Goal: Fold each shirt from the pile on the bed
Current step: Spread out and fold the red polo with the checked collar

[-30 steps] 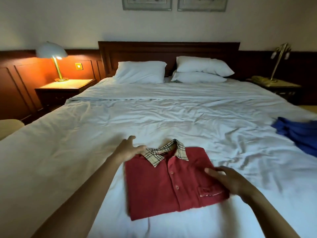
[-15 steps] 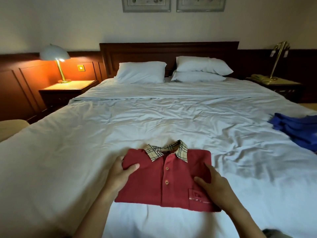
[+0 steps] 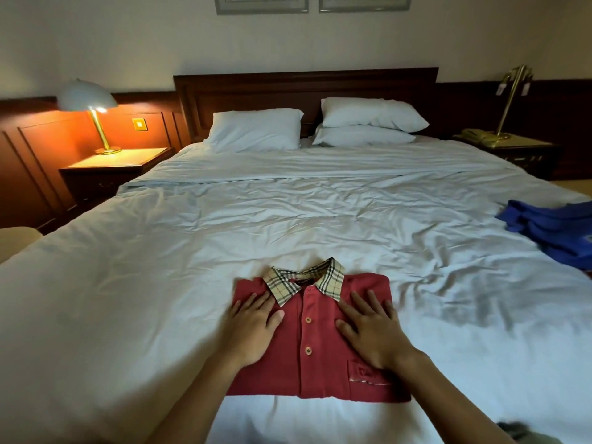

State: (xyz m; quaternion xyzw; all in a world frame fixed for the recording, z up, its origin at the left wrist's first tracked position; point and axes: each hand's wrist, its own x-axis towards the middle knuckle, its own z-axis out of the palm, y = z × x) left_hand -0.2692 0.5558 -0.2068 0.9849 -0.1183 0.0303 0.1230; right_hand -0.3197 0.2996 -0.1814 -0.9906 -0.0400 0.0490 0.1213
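The red shirt (image 3: 317,341) is seen folded into a compact rectangle on the bed (image 3: 128,283), collar away from the person, placket running straight down the middle; both palms are laid flat upon it, nothing being pinched or gripped. The left hand (image 3: 253,331) is placed on the panel left of the placket, fingers (image 3: 256,302) extended and held loosely side by side, their tips just short of the collar (image 3: 304,282), the thumb turned in toward the buttons; the right hand (image 3: 368,331) is placed on the panel right of the placket, fingers (image 3: 371,302) slightly fanned, the chest pocket lying behind the heel of that hand, toward the wrist. The long axis of the fold is judged to run from wrists to fingertips, so the shirt lies directly under both hands and extends a little beyond the fingertips and well behind the palms; this shirt appears finished, pressing flat being the step in hand. The blue pile (image 3: 554,232) lies well apart, far to the right of the right fingers and beyond them; the right hand is clearly the nearer, so the next reach is judged to be a rightward and forward one, the left hand being poorly placed for it.
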